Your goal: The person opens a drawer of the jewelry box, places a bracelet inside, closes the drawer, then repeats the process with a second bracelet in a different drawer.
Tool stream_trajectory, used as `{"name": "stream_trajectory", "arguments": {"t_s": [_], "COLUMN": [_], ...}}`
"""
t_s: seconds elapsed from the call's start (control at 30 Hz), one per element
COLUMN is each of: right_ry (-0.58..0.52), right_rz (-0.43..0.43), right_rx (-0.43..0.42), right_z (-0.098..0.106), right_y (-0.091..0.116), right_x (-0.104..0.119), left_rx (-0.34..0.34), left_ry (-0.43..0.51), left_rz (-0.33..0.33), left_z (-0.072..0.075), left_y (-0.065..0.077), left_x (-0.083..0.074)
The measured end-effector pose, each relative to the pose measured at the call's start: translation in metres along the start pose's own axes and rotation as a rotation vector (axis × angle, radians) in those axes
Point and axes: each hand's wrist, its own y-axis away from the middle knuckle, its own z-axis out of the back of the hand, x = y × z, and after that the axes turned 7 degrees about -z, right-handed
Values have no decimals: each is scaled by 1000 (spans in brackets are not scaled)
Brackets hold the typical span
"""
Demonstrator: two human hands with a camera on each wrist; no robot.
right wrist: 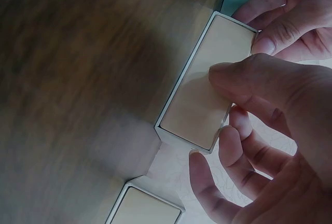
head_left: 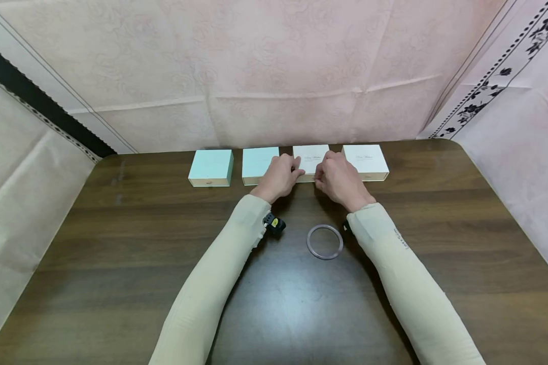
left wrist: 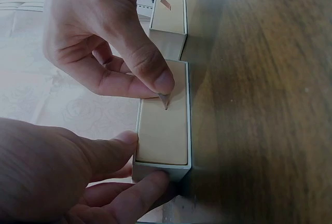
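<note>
Both hands are at a white box (head_left: 310,151) with a cream drawer front (left wrist: 163,136), third from the left in a row at the table's far edge. My left hand (head_left: 279,175) grips its left end, thumb and fingers on either side of the corner. My right hand (head_left: 339,177) pinches a small pull tab (left wrist: 164,101) at the middle of the drawer front between thumb and finger. The drawer front sits flush in the sleeve. A purplish ring, like a bangle (head_left: 325,257), lies on the table between the forearms.
To the left stand two mint-green boxes, an outer one (head_left: 211,163) and an inner one (head_left: 259,154) partly behind my left hand. Another white box (head_left: 366,158) stands at the right end. Behind the wooden table (head_left: 118,284) hangs a pale pink patterned cloth (head_left: 274,76).
</note>
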Motion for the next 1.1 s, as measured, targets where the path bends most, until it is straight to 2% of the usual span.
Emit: {"name": "stream_trajectory", "arguments": {"t_s": [0.63, 1.1], "right_ry": [-7, -6], "right_rz": [0, 7], "right_rx": [22, 24], "right_z": [1, 4], "right_y": [1, 1], "right_x": [1, 1], "left_rx": [33, 20], "left_ry": [-22, -21], "left_rz": [30, 22], "left_z": [0, 0], "left_y": [0, -1], "left_x": [0, 0]}}
